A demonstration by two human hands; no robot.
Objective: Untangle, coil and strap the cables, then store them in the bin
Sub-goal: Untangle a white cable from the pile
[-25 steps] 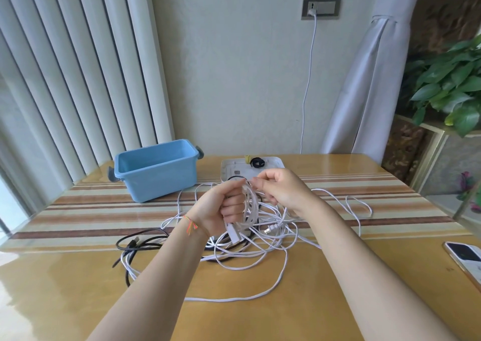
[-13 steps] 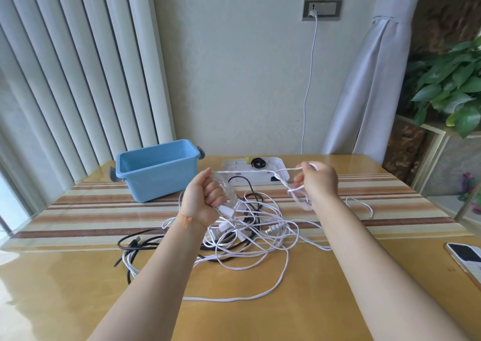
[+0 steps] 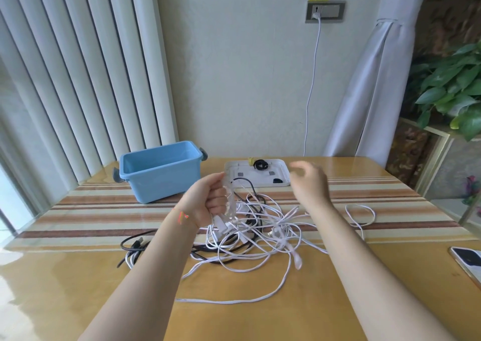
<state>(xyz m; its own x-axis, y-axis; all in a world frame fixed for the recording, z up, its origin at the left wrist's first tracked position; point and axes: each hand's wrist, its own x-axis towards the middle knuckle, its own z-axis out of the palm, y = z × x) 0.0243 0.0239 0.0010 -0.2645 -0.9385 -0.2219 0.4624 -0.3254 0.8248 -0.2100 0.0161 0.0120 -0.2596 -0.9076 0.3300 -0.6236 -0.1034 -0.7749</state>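
A tangle of white cables [image 3: 260,231] with a few black ones lies on the middle of the wooden table. My left hand [image 3: 208,202] grips a small bundle of white cable loops above the tangle. To the right, my right hand [image 3: 309,182] hovers over the cables with fingers loosely spread, blurred, holding nothing. A blue plastic bin [image 3: 161,174] stands at the back left and looks empty. A black cable [image 3: 135,244] trails out on the left side of the pile.
Behind the tangle sits a white tray [image 3: 281,170] holding black straps and a yellow piece. A phone [image 3: 468,260] lies at the right edge. One white cable [image 3: 313,80] runs down from a wall socket. A plant stands at the right.
My right hand has let go of the white cable it was pulling out to the right; that cable dropped back onto the pile. My left hand keeps its bundle.
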